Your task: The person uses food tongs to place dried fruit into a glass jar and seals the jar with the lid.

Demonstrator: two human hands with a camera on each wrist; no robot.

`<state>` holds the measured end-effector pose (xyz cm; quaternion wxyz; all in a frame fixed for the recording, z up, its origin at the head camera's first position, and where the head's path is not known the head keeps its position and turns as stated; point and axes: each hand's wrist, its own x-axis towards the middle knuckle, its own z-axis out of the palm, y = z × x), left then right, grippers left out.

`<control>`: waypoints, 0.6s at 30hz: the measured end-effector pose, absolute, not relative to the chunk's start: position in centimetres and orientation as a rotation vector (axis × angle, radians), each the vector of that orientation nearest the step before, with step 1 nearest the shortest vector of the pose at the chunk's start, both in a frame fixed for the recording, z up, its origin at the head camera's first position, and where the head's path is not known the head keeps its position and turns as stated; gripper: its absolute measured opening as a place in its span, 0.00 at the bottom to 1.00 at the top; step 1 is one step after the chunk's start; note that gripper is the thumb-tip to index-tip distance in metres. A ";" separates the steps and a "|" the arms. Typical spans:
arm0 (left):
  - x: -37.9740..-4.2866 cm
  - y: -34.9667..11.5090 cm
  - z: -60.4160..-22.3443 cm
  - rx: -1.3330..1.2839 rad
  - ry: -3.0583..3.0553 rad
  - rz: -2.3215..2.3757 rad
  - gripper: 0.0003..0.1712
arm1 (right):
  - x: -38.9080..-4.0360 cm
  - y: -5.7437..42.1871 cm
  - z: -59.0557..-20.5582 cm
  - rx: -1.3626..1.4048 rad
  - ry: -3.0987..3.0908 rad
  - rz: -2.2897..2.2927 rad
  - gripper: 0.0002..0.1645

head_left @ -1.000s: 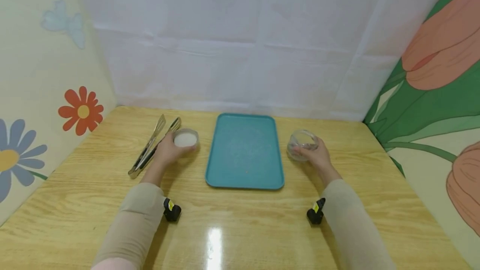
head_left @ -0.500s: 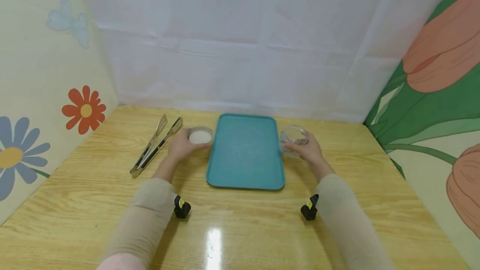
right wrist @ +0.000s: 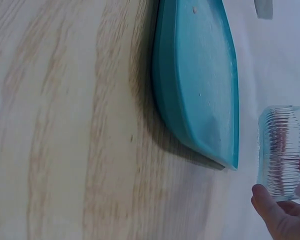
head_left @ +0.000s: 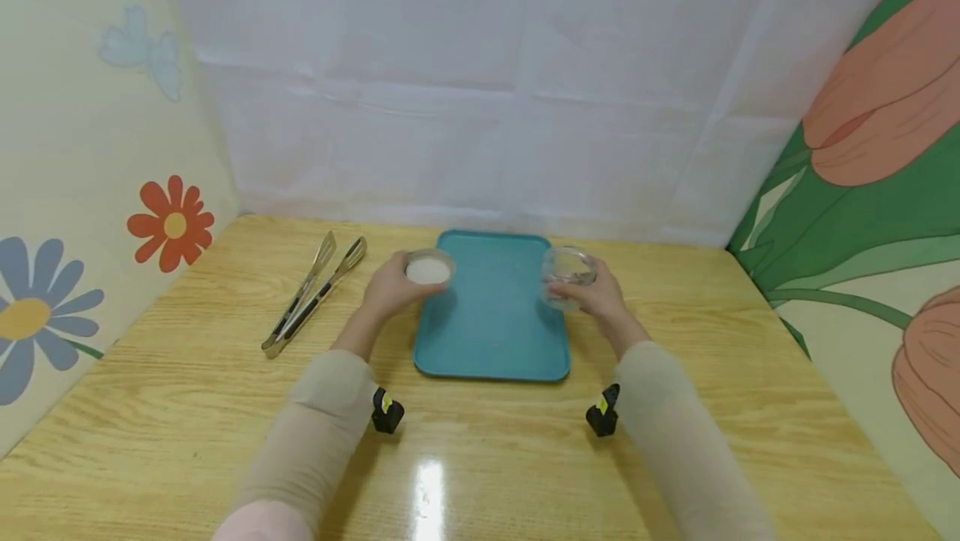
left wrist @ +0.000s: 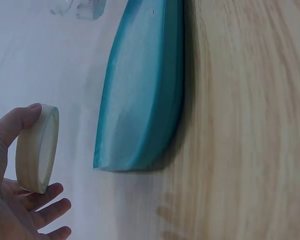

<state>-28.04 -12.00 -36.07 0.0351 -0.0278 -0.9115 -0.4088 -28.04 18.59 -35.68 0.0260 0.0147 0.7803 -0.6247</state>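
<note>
My left hand point(head_left: 390, 287) grips a shallow round dish point(head_left: 428, 271) between thumb and fingers. White shows inside its rim, and its pale outer wall appears in the left wrist view. My right hand point(head_left: 598, 295) holds a clear glass cup point(head_left: 567, 262), with vertical ribs around its lower part. In the right wrist view, the thumb and fingers wrap the glass cup point(right wrist: 281, 150). Between the hands lies a teal tray point(head_left: 491, 333). The dish overlaps the tray's left edge in the head view, and the cup overlaps its right edge. Both are raised over the table.
A pair of metal tongs point(head_left: 315, 291) with black grips lies spread on the wooden table point(head_left: 480, 458), left of the tray. A white cloth backdrop point(head_left: 480, 107) hangs behind. Flower-painted panels stand at the left point(head_left: 67, 191) and right point(head_left: 862, 257).
Both hands have moved inward toward the tray and slightly farther from the body, carrying the dish and the glass cup. The tongs and tray stay in place.
</note>
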 end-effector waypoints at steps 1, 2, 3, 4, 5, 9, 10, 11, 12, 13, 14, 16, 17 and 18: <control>-28.1 -11.8 -36.0 -0.086 -2.805 -1.261 0.50 | -28.1 18.4 -35.6 0.047 2.409 -1.922 0.52; -28.1 -11.5 -35.9 -0.092 -2.810 -1.255 0.50 | -28.1 18.2 -35.6 0.049 2.415 -1.909 0.52; -28.2 -11.3 -35.9 -0.099 -2.814 -1.252 0.49 | -28.1 18.0 -35.6 0.047 2.420 -1.897 0.52; -28.2 -11.0 -35.9 -0.111 -2.815 -1.258 0.49 | -28.1 17.8 -35.7 0.048 2.420 -1.894 0.52; -28.3 -10.8 -35.9 -0.121 -2.816 -1.255 0.49 | -28.2 17.6 -35.7 0.047 2.423 -1.888 0.52; -28.4 -9.9 -35.8 -0.143 -2.815 -1.245 0.48 | -28.2 16.7 -35.8 0.016 2.404 -1.896 0.51; -28.4 -9.7 -35.8 -0.148 -2.814 -1.238 0.48 | -28.3 16.5 -35.8 0.012 2.401 -1.895 0.51; -28.4 -9.5 -35.7 -0.149 -2.814 -1.226 0.48 | -28.3 16.3 -35.9 0.008 2.399 -1.890 0.51; -28.4 -9.3 -35.7 -0.154 -2.813 -1.220 0.48 | -28.3 16.1 -35.9 0.010 2.398 -1.883 0.52; -28.5 -9.2 -35.7 -0.161 -2.814 -1.208 0.48 | -28.3 15.9 -35.9 0.020 2.405 -1.869 0.52; -28.5 -9.1 -35.6 -0.166 -2.814 -1.199 0.49 | -28.3 15.7 -35.9 0.024 2.414 -1.852 0.52; -28.5 -8.8 -35.6 -0.175 -2.818 -1.183 0.49 | -28.4 15.3 -35.9 0.020 2.425 -1.827 0.54; -28.5 -8.7 -35.5 -0.179 -2.821 -1.180 0.49 | -28.4 15.1 -35.9 0.014 2.430 -1.817 0.54; -28.5 -8.6 -35.5 -0.186 -2.825 -1.178 0.49 | -28.4 14.9 -35.9 0.009 2.438 -1.809 0.55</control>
